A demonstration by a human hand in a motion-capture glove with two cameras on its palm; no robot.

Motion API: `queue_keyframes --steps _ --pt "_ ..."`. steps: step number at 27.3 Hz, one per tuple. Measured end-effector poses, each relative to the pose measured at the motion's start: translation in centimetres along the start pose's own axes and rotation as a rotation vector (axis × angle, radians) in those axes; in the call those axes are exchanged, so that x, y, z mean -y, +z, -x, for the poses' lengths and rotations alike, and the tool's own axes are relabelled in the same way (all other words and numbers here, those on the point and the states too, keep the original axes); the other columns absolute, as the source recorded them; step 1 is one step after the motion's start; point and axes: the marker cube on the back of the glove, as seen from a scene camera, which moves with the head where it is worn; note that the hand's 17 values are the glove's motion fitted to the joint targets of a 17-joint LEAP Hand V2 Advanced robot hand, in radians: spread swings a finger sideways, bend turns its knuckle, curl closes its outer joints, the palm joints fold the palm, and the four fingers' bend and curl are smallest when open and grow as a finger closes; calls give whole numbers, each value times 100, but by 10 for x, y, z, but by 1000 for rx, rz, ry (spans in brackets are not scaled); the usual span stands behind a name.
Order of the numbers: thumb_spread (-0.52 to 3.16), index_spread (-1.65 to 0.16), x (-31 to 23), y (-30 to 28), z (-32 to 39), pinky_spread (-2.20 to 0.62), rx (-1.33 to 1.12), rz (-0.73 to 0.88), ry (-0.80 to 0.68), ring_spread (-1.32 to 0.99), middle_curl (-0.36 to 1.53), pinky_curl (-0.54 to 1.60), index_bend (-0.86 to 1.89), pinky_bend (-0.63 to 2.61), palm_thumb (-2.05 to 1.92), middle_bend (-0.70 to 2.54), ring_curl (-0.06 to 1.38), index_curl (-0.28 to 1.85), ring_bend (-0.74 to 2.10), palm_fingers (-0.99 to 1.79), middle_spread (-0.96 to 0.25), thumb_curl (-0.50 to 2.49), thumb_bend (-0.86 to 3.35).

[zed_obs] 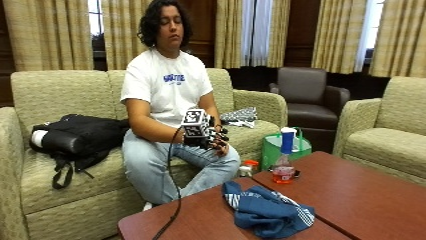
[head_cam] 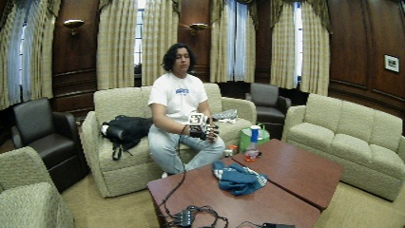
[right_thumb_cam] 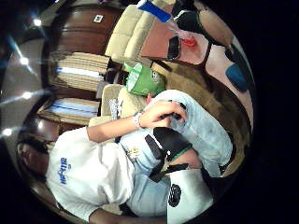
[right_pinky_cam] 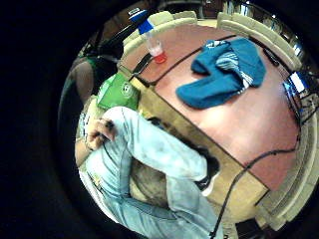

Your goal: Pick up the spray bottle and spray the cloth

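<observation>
A spray bottle [zed_obs: 285, 160] with a blue head and red liquid stands upright on the brown table [zed_obs: 359, 195], near the edge facing the couch. A crumpled blue cloth [zed_obs: 266, 210] with a striped patch lies on the table in front of the bottle. My gloved right hand [zed_obs: 212, 137] hovers over the person's lap, well back from the table, fingers relaxed and holding nothing. The palm views look down on the bottle [right_pinky_cam: 153, 42] [right_thumb_cam: 173, 25], the cloth [right_pinky_cam: 224, 72] and the bare left hand [right_thumb_cam: 161, 114] resting on a knee.
A green bag [zed_obs: 273, 150] stands on the floor between couch and table, just behind the bottle. A black backpack [zed_obs: 76, 135] lies on the couch beside the person. A black cable [zed_obs: 170, 215] runs from the glove across the table's near corner. Armchairs surround the table.
</observation>
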Motion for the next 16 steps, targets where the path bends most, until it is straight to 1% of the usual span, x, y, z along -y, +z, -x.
queue_keyframes --steps 2,6,16 --pt "93 -43 -8 -3 -8 5 4 19 -19 -20 38 35 12 29 61 20 37 24 48 67 -19 41 -4" --pt "93 -43 -19 -5 -26 5 17 -5 7 -20 38 35 12 28 61 20 36 24 47 68 -19 39 -3" --pt "93 -43 -34 3 -48 5 -84 1 12 -19 38 35 12 26 61 20 36 24 45 70 -19 37 -3"
